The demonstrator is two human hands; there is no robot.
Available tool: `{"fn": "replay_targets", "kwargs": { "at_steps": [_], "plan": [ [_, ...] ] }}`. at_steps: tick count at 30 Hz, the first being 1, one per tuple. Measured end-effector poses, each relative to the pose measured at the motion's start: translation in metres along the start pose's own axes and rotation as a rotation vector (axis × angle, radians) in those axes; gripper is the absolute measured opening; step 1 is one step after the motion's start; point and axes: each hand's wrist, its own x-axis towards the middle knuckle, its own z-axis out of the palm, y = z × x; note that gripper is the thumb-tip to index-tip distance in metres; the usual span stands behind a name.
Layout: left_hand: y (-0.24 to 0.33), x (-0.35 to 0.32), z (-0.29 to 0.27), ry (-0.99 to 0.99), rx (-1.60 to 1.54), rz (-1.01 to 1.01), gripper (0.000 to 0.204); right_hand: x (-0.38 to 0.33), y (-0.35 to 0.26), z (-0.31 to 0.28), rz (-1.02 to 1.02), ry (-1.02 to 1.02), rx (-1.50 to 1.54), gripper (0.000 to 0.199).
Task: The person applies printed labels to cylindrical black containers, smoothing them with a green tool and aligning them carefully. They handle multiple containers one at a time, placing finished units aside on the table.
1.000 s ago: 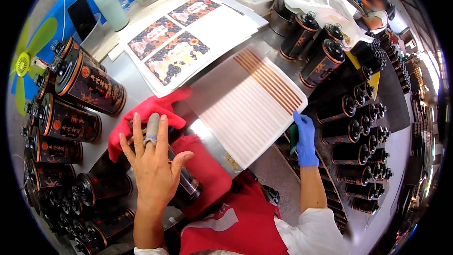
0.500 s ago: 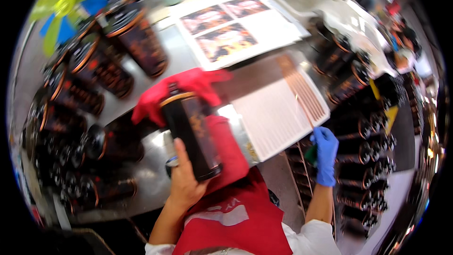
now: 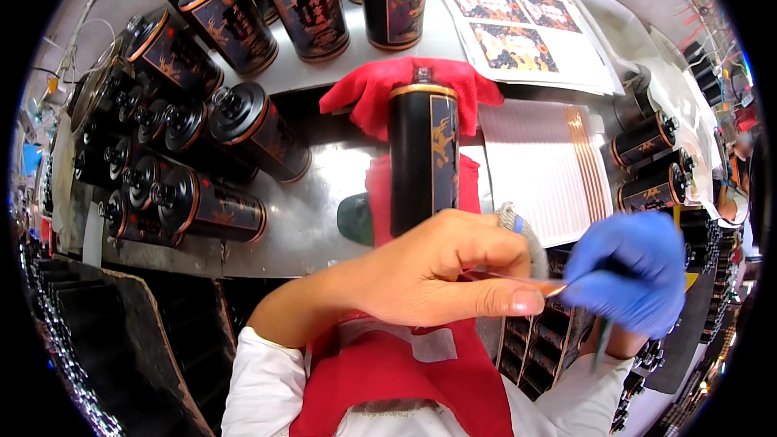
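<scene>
In front of my chest, my left hand (image 3: pixel 449 267), bare, pinches a thin copper-coloured strip (image 3: pixel 554 288) between thumb and fingers. My right hand (image 3: pixel 631 271), in a blue glove, has its fingers closed at the strip's other end. Something slim and green (image 3: pixel 601 341) pokes out below the glove; what it is I cannot make out. Just beyond my left hand a black canister (image 3: pixel 417 158) with a copper rim and a gold pattern lies on red cloth (image 3: pixel 473 89), its near end hidden behind the hand. Right of it lies a white sheet (image 3: pixel 534 170) bearing copper strips (image 3: pixel 584 146).
Black patterned canisters stand on the raised metal shelf (image 3: pixel 356 53) and lean at the left of the metal table (image 3: pixel 283 226). More canisters (image 3: pixel 643 142) lie at the right. Printed picture sheets (image 3: pixel 518 32) lie at the back. A dark green object (image 3: pixel 354 218) rests beside the cloth.
My left hand has let go of the canister and come to the strip. My right hand has drawn the strip away from the sheet toward me. The view has swung.
</scene>
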Motion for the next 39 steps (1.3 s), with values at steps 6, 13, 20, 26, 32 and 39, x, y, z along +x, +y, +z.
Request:
{"fn": "replay_targets", "kwargs": {
  "at_steps": [6,13,20,26,32,39],
  "plan": [
    [-0.017,-0.058,-0.006,0.505,0.205,-0.137,0.012,-0.012,0.083,-0.003,0.374,0.335,0.414,0.011],
    [-0.063,-0.068,0.025,0.909,0.430,-0.209,0.007,-0.026,0.172,0.020,0.655,0.327,0.509,0.013],
    [-0.079,-0.049,0.033,1.047,0.545,-0.183,0.011,-0.022,0.212,0.021,0.653,0.312,0.490,0.015],
    [-0.084,-0.052,0.030,1.017,0.400,-0.237,0.014,-0.021,0.227,0.020,0.675,0.293,0.482,0.016],
    [-0.095,-0.054,0.025,1.112,0.076,-0.176,0.024,-0.024,0.235,0.020,0.682,0.312,0.519,0.015],
    [-0.108,-0.047,0.029,1.092,0.192,-0.110,0.033,-0.018,0.239,0.022,0.679,0.274,0.512,0.015]
  ]
}}
